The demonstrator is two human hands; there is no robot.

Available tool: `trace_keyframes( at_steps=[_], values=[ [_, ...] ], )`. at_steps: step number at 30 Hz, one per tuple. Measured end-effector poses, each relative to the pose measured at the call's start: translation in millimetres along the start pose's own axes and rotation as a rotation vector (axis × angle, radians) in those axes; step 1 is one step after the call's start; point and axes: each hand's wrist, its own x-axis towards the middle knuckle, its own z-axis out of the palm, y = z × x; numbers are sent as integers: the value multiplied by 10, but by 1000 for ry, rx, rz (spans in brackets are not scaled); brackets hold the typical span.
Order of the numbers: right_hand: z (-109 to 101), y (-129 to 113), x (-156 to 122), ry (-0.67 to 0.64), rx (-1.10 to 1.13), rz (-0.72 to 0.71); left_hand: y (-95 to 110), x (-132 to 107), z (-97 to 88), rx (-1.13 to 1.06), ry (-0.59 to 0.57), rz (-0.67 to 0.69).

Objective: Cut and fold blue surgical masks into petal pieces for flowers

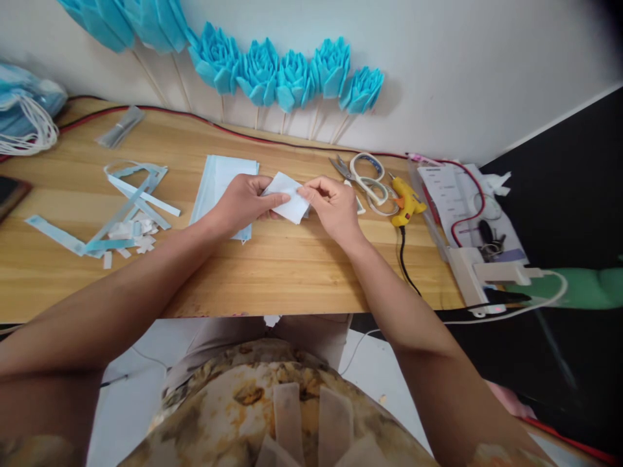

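Observation:
Between my two hands is a small, roughly square white piece of sheet material (287,202), held just above the table. My left hand (249,202) is closed on its left side, the thumb lying flat across the top. The fingers of my right hand (333,202) pinch its upper right edge. Under and beside my left hand lies a stack of pale blue and white sheets (228,170). Scissors (342,168) rest past my right hand, close to a roll of tape (367,167) and a yellow hot glue gun (407,202).
Blue flowers on sticks (294,81) lean against the wall. Cut strips (131,201) and small white scraps (143,232) lie at the left, below a clear bundle (121,126). A power strip (470,279), keys (491,243) and papers (440,194) are at the right.

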Motion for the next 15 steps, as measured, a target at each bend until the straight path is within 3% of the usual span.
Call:
trace_keyframes(
  at_steps=[8,10,13,15],
  values=[
    [-21,-6,-13,-39,-26,-91,59,-42,2,99,-12,68],
    [-118,57,49,63,-32,-114,60,-36,-21,125,14,108],
    [-327,267,216,319,52,-115,26,-1,-82,134,100,160],
    [-437,433,326,343,53,-78,-6,26,-117,146,143,194]
  ],
)
